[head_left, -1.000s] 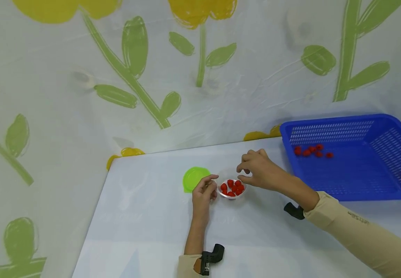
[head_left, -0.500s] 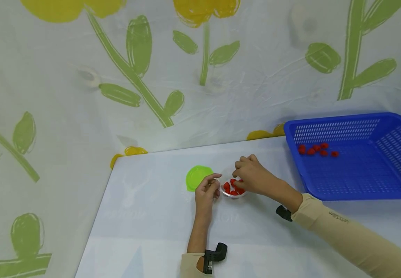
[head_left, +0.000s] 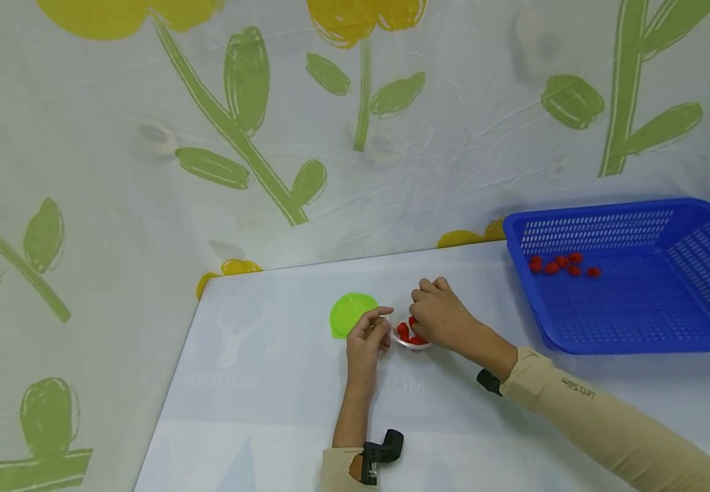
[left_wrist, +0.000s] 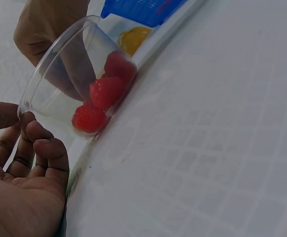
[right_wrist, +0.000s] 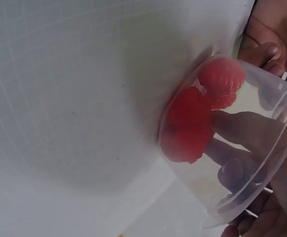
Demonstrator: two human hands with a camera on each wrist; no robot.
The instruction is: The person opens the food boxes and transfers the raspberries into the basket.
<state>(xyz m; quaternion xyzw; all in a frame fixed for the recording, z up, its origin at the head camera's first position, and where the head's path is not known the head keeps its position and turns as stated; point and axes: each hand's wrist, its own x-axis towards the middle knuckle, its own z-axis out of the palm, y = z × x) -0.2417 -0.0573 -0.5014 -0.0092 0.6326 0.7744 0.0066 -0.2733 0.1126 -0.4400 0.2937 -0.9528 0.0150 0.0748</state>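
Note:
My left hand (head_left: 363, 342) pinches the rim of a clear plastic cup (left_wrist: 59, 54) that stands on the table. Red raspberries (left_wrist: 103, 94) lie on the cup's floor. From above, my right hand (head_left: 441, 313) reaches into the cup, hiding much of it in the head view. Through the cup wall in the right wrist view, two of its fingers (right_wrist: 247, 131) come together against a raspberry (right_wrist: 187, 128); their very tips are partly hidden behind it. Just left of the cup lies a bright green lid (head_left: 350, 313), partly covered by my left hand.
A blue plastic basket (head_left: 631, 345) with perforated sides stands on the right of the white table (head_left: 256, 383). Several more raspberries (head_left: 553, 267) lie in its left part. Behind the table hangs a flower-patterned cloth (head_left: 422, 171).
My right hand has come down from beside the cup's right rim into the cup, its forearm shifting left. The left hand keeps its hold on the rim. The view has shifted slightly.

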